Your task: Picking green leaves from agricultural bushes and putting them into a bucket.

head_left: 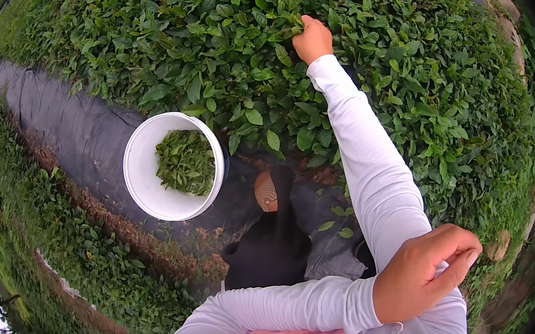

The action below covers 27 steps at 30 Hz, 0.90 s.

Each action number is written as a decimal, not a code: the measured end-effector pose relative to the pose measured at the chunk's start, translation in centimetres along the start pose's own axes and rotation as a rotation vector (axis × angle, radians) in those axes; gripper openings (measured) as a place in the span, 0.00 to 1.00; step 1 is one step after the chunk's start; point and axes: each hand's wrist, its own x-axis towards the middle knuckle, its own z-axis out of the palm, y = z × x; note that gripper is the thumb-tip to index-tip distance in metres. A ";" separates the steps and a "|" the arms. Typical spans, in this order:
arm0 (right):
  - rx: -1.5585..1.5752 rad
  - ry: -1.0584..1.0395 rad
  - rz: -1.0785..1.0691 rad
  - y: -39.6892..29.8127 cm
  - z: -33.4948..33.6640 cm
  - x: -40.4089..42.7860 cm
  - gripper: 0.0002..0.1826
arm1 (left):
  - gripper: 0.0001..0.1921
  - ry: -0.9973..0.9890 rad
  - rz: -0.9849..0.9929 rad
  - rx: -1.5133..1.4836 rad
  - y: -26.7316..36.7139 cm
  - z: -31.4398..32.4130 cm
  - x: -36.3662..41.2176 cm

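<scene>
A dense hedge of tea bushes [243, 46] fills the upper part of the view. My right hand [313, 40] reaches into its top, fingers closed around green leaves [295, 25]. My left arm crosses in front of my body, and my left hand [424, 276] lies over the upper part of my right sleeve [387, 189]. Its thumb and forefinger are bent close together; whether they pinch any cloth cannot be made out. Left of my feet, a white plastic bucket [131, 168] holds a heap of loose green leaves [187, 163].
Black ground sheeting [65, 108] runs along the hedge's foot under the bucket. A patterned shoe or sock [265, 192] shows below dark trousers [271, 249]. Fallen leaves [341, 226] lie nearby. Another row of low plants [96, 255] grows lower left; stones [497, 245] edge the right side.
</scene>
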 end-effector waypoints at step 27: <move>1.129 -0.357 0.542 -1.8 -1.7 -5.9 0.08 | 0.04 -0.031 -0.109 -0.039 -0.9 0.1 -0.9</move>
